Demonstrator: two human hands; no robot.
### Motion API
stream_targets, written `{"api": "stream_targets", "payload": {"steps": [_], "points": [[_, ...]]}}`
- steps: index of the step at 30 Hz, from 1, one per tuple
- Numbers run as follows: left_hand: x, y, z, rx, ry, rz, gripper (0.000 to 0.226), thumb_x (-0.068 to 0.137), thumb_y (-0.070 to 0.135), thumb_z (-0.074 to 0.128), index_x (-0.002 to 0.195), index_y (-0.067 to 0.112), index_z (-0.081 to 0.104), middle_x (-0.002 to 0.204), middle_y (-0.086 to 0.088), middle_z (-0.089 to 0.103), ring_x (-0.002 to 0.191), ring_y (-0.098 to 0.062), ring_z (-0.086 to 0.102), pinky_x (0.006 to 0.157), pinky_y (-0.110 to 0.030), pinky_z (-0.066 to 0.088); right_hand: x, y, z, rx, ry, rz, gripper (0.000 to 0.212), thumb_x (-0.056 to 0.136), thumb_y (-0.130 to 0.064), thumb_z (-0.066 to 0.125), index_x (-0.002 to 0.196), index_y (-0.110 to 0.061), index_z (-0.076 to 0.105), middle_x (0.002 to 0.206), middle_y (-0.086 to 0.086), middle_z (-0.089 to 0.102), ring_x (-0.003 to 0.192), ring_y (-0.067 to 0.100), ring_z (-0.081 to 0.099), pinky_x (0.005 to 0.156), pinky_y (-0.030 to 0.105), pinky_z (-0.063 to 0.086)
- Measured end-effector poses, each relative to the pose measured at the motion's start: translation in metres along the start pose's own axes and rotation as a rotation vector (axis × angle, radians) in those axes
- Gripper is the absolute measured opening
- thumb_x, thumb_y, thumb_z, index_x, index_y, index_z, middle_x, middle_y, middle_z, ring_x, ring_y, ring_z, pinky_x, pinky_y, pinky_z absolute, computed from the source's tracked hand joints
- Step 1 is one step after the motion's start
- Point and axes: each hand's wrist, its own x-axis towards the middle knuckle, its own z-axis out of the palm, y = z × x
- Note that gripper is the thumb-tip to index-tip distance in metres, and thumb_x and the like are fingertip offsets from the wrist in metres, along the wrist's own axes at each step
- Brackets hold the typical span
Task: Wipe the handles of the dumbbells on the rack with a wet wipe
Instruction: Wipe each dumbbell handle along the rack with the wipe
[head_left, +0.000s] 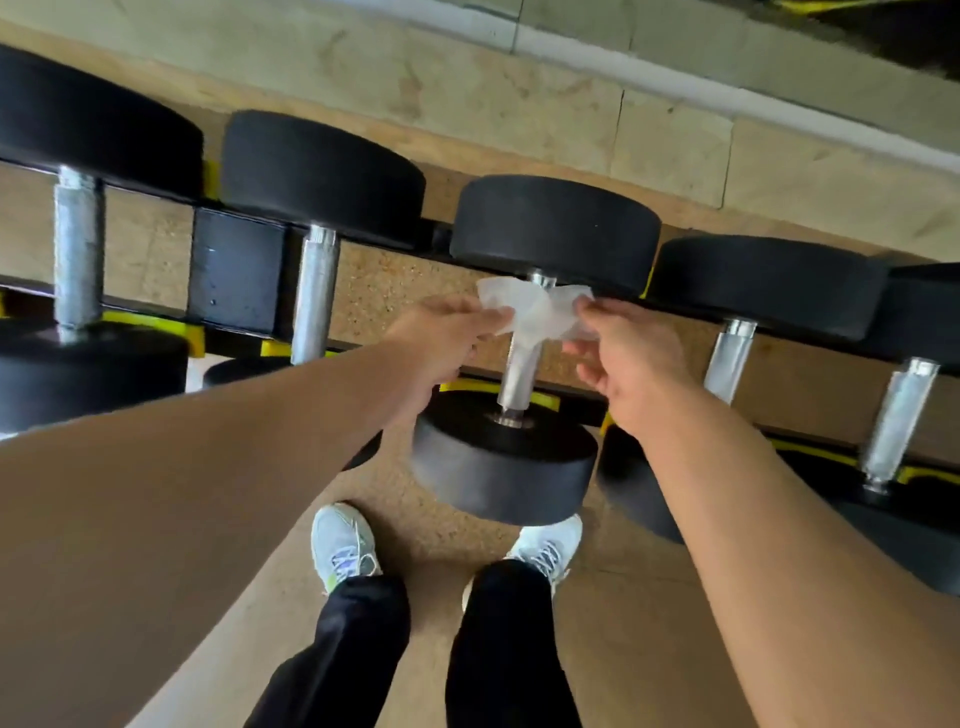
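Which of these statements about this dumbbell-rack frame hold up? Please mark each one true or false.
1. Both hands hold the wet wipe. True: the left hand and the right hand each pinch an end.
2. The wipe lies on the floor. False: it is draped over the handle of the middle dumbbell.
3. The dumbbell heads are red. False: they are black.
4. The person wears light sneakers. True.
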Motion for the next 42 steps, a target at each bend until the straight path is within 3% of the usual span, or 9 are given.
{"api": "stream_targets", "payload": {"steps": [4, 11, 17, 23, 28, 32, 35, 39, 42], "points": [[0.017, 0.004, 0.017, -0.061, 0.113, 0.012, 0.016, 0.086, 0.04, 0.077, 0.09, 0.026, 0.071, 0.084, 0.008, 0.067, 0.075, -0.012, 0.053, 0.069, -0.027, 0.041, 0.008, 0.015, 0.012, 0.295, 0.173, -0.01, 0.007, 0.09, -0.016, 0.075, 0.094, -0.015, 0.069, 0.094, -0.001, 0.073, 0.085, 0.014, 0.073, 0.068, 0.022, 0.058], [0.034, 0.016, 0.033, -0.096, 0.241, 0.062, 0.008, 0.092, 0.027, 0.067, 0.1, 0.024, 0.07, 0.069, 0.006, 0.058, 0.057, -0.01, 0.045, 0.053, -0.021, 0.038, -0.01, 0.039, 0.047, -0.056, 0.164, -0.263, 0.02, 0.088, -0.042, 0.074, 0.099, -0.025, 0.074, 0.096, -0.014, 0.074, 0.091, 0.002, 0.067, 0.078, 0.022, 0.052], [0.051, 0.021, 0.039, -0.057, 0.343, 0.008, 0.036, 0.088, 0.033, 0.072, 0.118, 0.015, 0.066, 0.102, -0.008, 0.071, 0.088, -0.013, 0.064, 0.049, -0.022, 0.035, 0.006, 0.021, 0.072, -0.14, 0.197, -0.251, 0.024, 0.091, -0.044, 0.07, 0.1, -0.022, 0.068, 0.099, -0.007, 0.071, 0.085, 0.014, 0.067, 0.052, 0.016, 0.038], [0.014, -0.011, 0.038, 0.113, 0.55, 0.051, 0.018, 0.098, 0.035, 0.059, 0.113, 0.027, 0.053, 0.087, 0.007, 0.059, 0.064, -0.005, 0.054, 0.045, -0.022, 0.04, 0.019, 0.004, 0.07, -0.325, 0.102, -0.11, 0.03, 0.095, -0.049, 0.063, 0.102, -0.022, 0.053, 0.079, -0.01, 0.052, 0.057, -0.001, 0.045, 0.036, 0.011, 0.03], [-0.019, -0.049, 0.055, 0.369, 0.599, 0.138, 0.01, 0.099, 0.037, 0.052, 0.108, 0.033, 0.052, 0.072, 0.014, 0.055, 0.061, 0.001, 0.049, 0.056, -0.03, 0.037, 0.016, 0.006, 0.05, -0.468, -0.077, -0.284, 0.044, 0.104, -0.04, 0.046, 0.108, 0.0, 0.064, 0.103, 0.022, 0.067, 0.093, 0.036, 0.065, 0.076, 0.037, 0.051], [-0.021, -0.051, 0.06, 0.465, 0.632, 0.171, 0.006, 0.102, 0.033, 0.045, 0.108, 0.034, 0.047, 0.068, 0.013, 0.052, 0.058, 0.0, 0.043, 0.058, -0.031, 0.033, 0.016, 0.016, 0.028, -0.379, -0.029, -0.194, 0.027, 0.107, -0.037, 0.042, 0.108, -0.017, 0.061, 0.078, -0.009, 0.056, 0.067, 0.003, 0.052, 0.054, 0.021, 0.039], [-0.022, -0.05, 0.06, 0.466, 0.672, 0.175, 0.009, 0.102, 0.031, 0.044, 0.108, 0.034, 0.049, 0.073, 0.011, 0.056, 0.061, -0.014, 0.049, 0.059, -0.031, 0.034, 0.009, 0.021, 0.035, -0.303, 0.035, -0.201, 0.042, 0.101, -0.05, 0.049, 0.131, -0.019, 0.05, 0.101, -0.014, 0.054, 0.084, 0.006, 0.052, 0.066, 0.019, 0.038], [-0.023, -0.051, 0.063, 0.455, 0.737, 0.167, 0.009, 0.101, 0.031, 0.044, 0.108, 0.032, 0.051, 0.075, 0.009, 0.057, 0.066, -0.02, 0.05, 0.061, -0.033, 0.035, 0.01, 0.021, 0.059, -0.22, 0.268, -0.21, 0.047, 0.09, -0.051, 0.068, 0.121, -0.016, 0.062, 0.111, -0.006, 0.064, 0.1, 0.014, 0.061, 0.059, 0.005, 0.038], [-0.023, -0.049, 0.062, 0.44, 0.75, 0.125, 0.011, 0.101, 0.03, 0.044, 0.108, 0.03, 0.052, 0.071, 0.009, 0.052, 0.067, -0.02, 0.047, 0.062, -0.033, 0.031, 0.01, 0.027, 0.078, -0.292, 0.33, -0.199, 0.042, 0.091, -0.052, 0.064, 0.121, -0.022, 0.067, 0.127, 0.002, 0.061, 0.122, 0.024, 0.053, 0.095, 0.04, 0.049]]}}
